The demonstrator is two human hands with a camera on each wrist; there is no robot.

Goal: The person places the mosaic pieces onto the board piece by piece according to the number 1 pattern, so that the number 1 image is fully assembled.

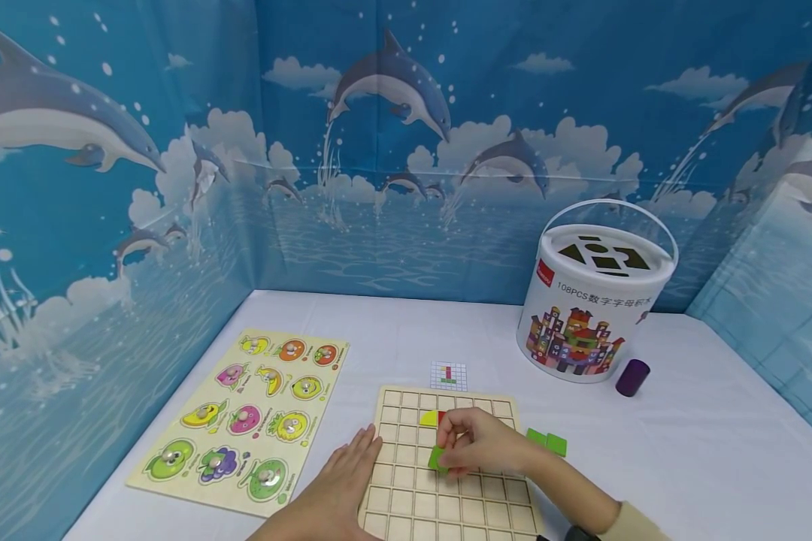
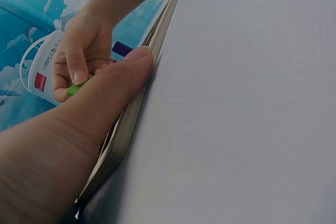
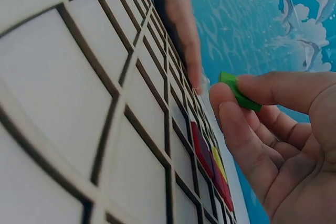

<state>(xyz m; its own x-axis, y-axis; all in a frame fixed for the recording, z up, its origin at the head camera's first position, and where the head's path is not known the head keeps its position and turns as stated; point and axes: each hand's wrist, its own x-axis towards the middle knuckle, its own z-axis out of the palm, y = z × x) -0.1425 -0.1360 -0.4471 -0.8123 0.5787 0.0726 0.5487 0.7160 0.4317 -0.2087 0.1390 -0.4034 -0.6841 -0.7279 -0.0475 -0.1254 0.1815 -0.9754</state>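
A green square tile (image 1: 436, 458) is pinched between the thumb and fingers of my right hand (image 1: 479, 443), above the middle of a wooden grid board (image 1: 402, 477). The right wrist view shows the tile (image 3: 239, 93) held off the board. My left hand (image 1: 341, 481) lies along the board's left edge with fingers extended, its thumb (image 2: 118, 80) against the near edge in the left wrist view. Set in the grid are a yellow quarter-round piece (image 1: 429, 418) and red pieces (image 3: 202, 150), partly hidden by my right hand in the head view.
Two green tiles (image 1: 555, 444) lie right of the board. Behind it is a small pattern card (image 1: 449, 376). A fruit puzzle board (image 1: 243, 421) lies at the left. A white lidded bucket (image 1: 592, 300) and a purple cylinder (image 1: 632, 377) stand at the back right.
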